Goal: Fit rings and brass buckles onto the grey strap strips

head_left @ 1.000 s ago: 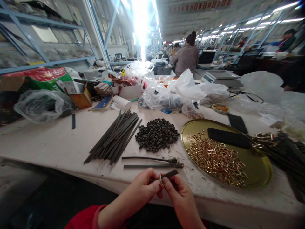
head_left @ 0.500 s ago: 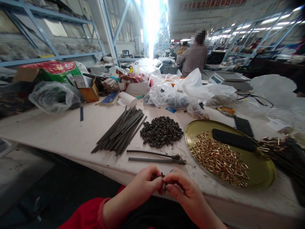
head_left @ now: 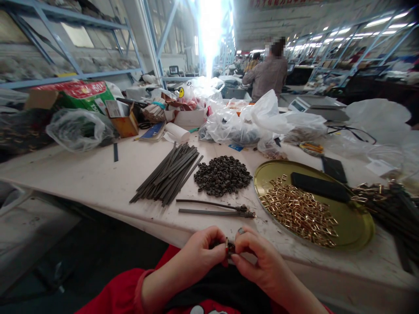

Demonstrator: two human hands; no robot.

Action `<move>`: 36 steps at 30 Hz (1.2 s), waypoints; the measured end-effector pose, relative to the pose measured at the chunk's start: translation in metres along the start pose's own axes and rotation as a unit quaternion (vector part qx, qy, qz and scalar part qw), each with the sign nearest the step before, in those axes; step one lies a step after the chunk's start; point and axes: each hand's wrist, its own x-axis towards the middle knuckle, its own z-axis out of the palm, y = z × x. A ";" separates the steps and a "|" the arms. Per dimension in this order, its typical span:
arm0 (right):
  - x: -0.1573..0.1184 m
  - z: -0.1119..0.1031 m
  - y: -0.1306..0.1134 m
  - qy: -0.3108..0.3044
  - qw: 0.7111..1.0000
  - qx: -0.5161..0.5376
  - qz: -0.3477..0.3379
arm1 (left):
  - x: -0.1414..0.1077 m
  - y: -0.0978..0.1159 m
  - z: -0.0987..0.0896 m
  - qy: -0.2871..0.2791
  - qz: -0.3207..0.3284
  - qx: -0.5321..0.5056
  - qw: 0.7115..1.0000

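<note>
Head view, just that to go by: which step in hand?

Judging by the grip, working a small buckle (head_left: 227, 245) and a dark piece (head_left: 232, 248), probably strap, together between both hands. Held low, at the near edge of the table (head_left: 88, 174).

And with the left hand (head_left: 203, 248)?

Closed, pinching the buckle between thumb and finger.

And with the right hand (head_left: 258, 254)?

Closed too, thumb and finger together on the dark piece. Can't tell whether threaded through the buckle or only touching; too small and partly covered.

Next move calling for what?

Likely a steady hold on the left, fine handling on the right. At a guess, easy to drop.

On the surface?

Near middle, beyond both hands: two straps (head_left: 209, 213) side by side, metal ends to the right. Farther left, a pile of strips (head_left: 166, 174); beside it, a heap of dark loops (head_left: 223, 176). To the right, a gold tray (head_left: 356, 226), with gold buckles (head_left: 301, 213) and a black block (head_left: 319, 186). Farther back, plastic bags (head_left: 240, 124).

And in the room?

Blue shelves (head_left: 81, 78) far left, glaring light in the far middle, a person (head_left: 266, 80) in brown beyond the table, turned away.
</note>
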 end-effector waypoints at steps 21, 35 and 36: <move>-0.001 0.015 0.015 0.120 0.989 -0.070 0.047 | 0.014 -0.004 0.007 -0.002 0.057 0.054 0.997; -0.012 0.029 0.014 0.178 0.978 -0.109 0.008 | 0.003 -0.008 0.010 0.023 0.068 0.017 0.997; -0.012 0.027 0.013 0.176 0.981 -0.079 0.034 | 0.002 -0.006 0.008 0.006 0.056 0.008 0.998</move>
